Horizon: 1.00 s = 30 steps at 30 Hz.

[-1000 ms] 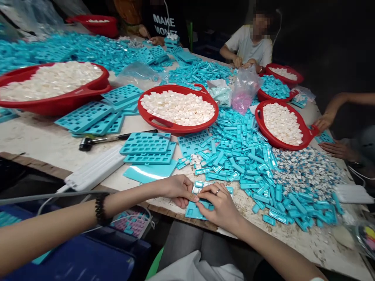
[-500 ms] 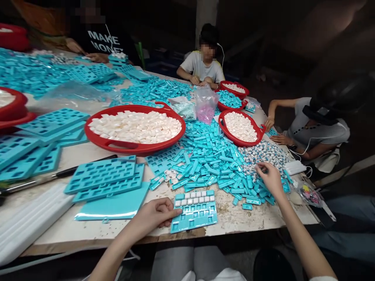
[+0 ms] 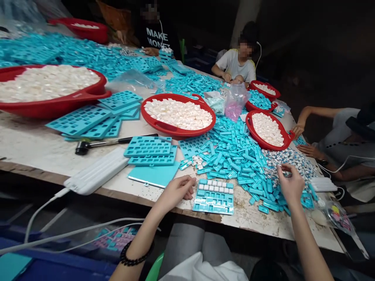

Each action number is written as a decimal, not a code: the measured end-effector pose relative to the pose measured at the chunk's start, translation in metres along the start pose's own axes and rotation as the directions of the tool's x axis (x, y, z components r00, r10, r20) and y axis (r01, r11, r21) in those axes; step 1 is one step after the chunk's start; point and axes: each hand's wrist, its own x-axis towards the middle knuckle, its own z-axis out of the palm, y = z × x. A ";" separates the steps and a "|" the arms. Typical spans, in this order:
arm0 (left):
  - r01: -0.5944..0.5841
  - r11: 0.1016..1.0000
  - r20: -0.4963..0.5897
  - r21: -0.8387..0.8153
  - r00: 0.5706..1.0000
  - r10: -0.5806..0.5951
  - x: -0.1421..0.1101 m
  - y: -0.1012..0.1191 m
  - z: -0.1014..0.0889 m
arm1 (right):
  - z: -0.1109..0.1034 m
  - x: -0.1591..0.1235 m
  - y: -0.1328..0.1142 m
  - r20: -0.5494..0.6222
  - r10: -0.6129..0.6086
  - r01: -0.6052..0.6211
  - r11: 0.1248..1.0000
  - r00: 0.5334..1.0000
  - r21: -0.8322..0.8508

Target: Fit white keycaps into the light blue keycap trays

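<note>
My left hand (image 3: 177,192) rests on the table top, fingers loosely curled and empty, just left of a teal plastic mould tray (image 3: 213,205). Small white blocks (image 3: 215,186) fill the tray's upper rows. My right hand (image 3: 290,185) hangs low over a heap of small white-and-teal pieces (image 3: 288,162), its fingers curled. Whether those fingers pinch a small piece does not show. Loose teal bars (image 3: 234,156) lie in a wide spread beside that hand.
Red basins of white pieces (image 3: 175,111) stand beyond my hands, beside stacked teal trays (image 3: 149,152) and a black-handled hammer (image 3: 96,143). A white ribbed strip (image 3: 96,171) lies near the table edge. Co-workers sit at the far and right sides.
Both hands were together at the teal tray a second ago. My right hand has since moved right over the heap, and my left has come off the tray. The view has swung.
</note>
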 end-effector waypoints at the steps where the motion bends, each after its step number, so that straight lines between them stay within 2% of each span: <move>1: -0.027 1.000 -0.034 0.012 0.999 0.027 -0.001 -0.001 0.001 | 0.002 -0.005 -0.011 -0.031 -0.024 0.026 0.997 0.999 0.075; 3: -0.088 0.994 -0.115 0.067 0.989 0.095 -0.004 -0.004 0.004 | 0.009 -0.017 -0.036 -0.013 -0.057 0.059 0.971 0.998 0.230; 5: -0.137 0.982 -0.171 0.128 0.972 0.158 -0.007 -0.007 0.007 | 0.020 -0.031 -0.063 0.090 -0.086 0.044 0.918 0.992 0.395; 7: -0.162 0.975 -0.203 0.153 0.960 0.191 -0.010 -0.008 0.009 | 0.033 -0.042 -0.089 0.220 -0.144 -0.003 0.832 0.965 0.555; 9: -0.169 0.973 -0.223 0.155 0.954 0.201 -0.011 -0.009 0.010 | 0.045 -0.051 -0.112 0.342 -0.234 -0.055 0.750 0.910 0.659; 11: -0.163 0.973 -0.243 0.163 0.949 0.200 -0.011 -0.009 0.010 | 0.053 -0.057 -0.130 0.416 -0.354 -0.063 0.694 0.838 0.717; 16: -0.150 0.967 -0.253 0.206 0.946 0.201 -0.010 -0.007 0.010 | 0.059 -0.072 -0.146 0.465 -0.616 0.013 0.611 0.635 0.792; 19: -0.145 0.965 -0.261 0.219 0.944 0.201 -0.011 -0.004 0.011 | 0.058 -0.082 -0.145 0.445 -0.694 0.080 0.584 0.565 0.808; 21: -0.143 0.965 -0.265 0.219 0.943 0.199 -0.012 -0.003 0.011 | 0.057 -0.087 -0.143 0.416 -0.713 0.127 0.573 0.564 0.810; 25: -0.141 0.970 -0.277 0.197 0.941 0.193 -0.012 -0.003 0.011 | 0.057 -0.092 -0.142 0.386 -0.708 0.158 0.571 0.592 0.805; 30: -0.187 0.961 -0.274 0.206 0.932 0.240 -0.011 -0.007 0.010 | 0.058 -0.098 -0.142 0.348 -0.701 0.202 0.573 0.622 0.794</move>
